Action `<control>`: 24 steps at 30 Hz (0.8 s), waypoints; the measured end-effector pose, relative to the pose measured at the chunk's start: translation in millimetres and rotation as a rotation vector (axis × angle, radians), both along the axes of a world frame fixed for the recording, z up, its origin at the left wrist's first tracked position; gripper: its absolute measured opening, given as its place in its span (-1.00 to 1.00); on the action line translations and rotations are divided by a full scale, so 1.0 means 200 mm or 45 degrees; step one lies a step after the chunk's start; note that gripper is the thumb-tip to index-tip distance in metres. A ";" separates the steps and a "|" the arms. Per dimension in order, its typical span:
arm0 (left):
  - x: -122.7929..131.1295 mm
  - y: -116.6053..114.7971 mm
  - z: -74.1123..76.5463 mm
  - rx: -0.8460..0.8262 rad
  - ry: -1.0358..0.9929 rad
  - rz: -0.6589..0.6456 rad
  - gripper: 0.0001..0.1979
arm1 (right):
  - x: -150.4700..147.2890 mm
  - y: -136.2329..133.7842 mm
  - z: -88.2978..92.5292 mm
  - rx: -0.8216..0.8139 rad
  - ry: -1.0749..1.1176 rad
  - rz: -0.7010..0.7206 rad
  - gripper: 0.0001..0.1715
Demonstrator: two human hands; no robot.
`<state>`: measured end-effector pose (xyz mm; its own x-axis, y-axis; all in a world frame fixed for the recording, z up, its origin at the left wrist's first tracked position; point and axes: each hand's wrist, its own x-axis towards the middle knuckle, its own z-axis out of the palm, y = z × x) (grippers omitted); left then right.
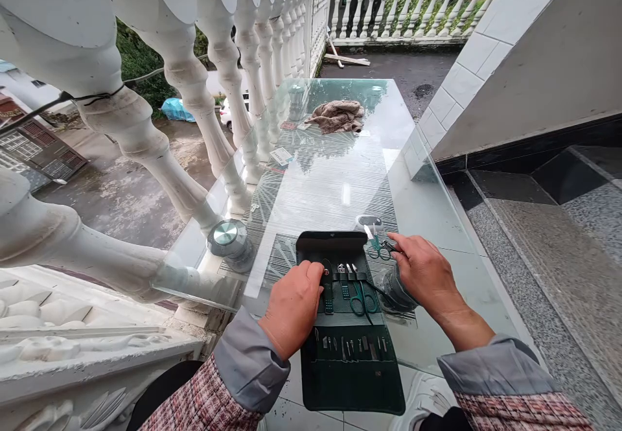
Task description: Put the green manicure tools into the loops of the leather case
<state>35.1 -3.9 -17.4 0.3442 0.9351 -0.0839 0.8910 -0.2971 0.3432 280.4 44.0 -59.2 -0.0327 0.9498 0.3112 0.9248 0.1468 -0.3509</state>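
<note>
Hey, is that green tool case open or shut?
Open: the green case is unfolded, and the tools in its two rows show.

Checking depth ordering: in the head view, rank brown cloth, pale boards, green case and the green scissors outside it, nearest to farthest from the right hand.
1. Green scissors: at the fingertips of the right hand
2. Green case: just left of the hand
3. Brown cloth: far end of the glass table
4. Pale boards: ground beyond the table

Tool case (350, 385): dark green
Scissor handles (365, 296): green
Sleeves (199, 397): pink, white and black woven check
Cuffs (253, 358): plain grey
Cloth (337, 117): mottled brown
Balusters (188, 89): white
</note>
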 end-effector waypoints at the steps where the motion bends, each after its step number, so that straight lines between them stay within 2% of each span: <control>1: 0.00 0.00 0.00 -0.003 0.003 0.002 -0.80 | -0.01 -0.01 0.01 -0.024 0.094 0.003 -0.59; 8: 0.01 0.00 0.01 -0.034 0.045 0.003 -0.81 | -0.07 -0.08 0.15 -0.176 1.004 -0.086 -0.63; 11: 0.01 0.00 0.01 -0.031 0.045 0.007 -0.81 | -0.11 -0.12 0.20 -0.188 1.254 -0.113 -0.62; 16: 0.01 0.00 0.00 -0.008 0.046 0.001 -0.80 | -0.19 -0.18 0.22 -0.354 1.317 0.026 -0.61; 20: 0.01 0.00 0.00 0.001 0.038 -0.001 -0.80 | -0.27 -0.20 0.20 -0.443 1.339 0.062 -0.60; 24: 0.00 0.01 0.00 0.008 -0.005 0.011 -0.81 | -0.33 -0.18 0.17 -0.440 1.336 0.073 -0.62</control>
<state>36.0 -2.9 -17.6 0.3362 0.9387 -0.0764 0.8922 -0.2915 0.3450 214.5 8.4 -25.3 0.0457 0.9964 -0.0715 0.1393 -0.0773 -0.9872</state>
